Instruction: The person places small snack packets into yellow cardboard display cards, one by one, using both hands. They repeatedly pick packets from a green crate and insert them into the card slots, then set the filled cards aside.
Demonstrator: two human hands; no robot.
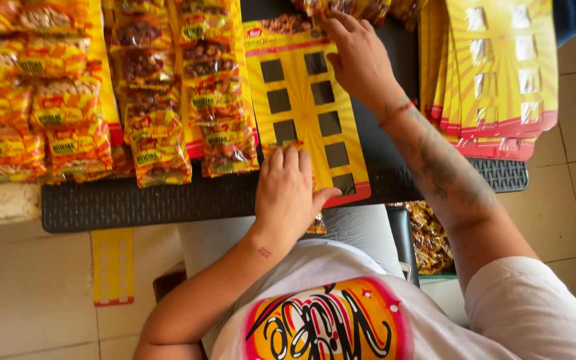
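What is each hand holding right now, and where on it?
The left hand presses a snack packet onto the yellow card's lower end; the right hand touches its top edge.

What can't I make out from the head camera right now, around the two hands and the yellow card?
- Snack packet: mostly covered by the left hand.
- Yellow card: its lower left corner lies under that hand.
- Right hand: what its fingertips touch is cut off by the top edge.
- Bag of packets: partly behind the right forearm and the black mat.
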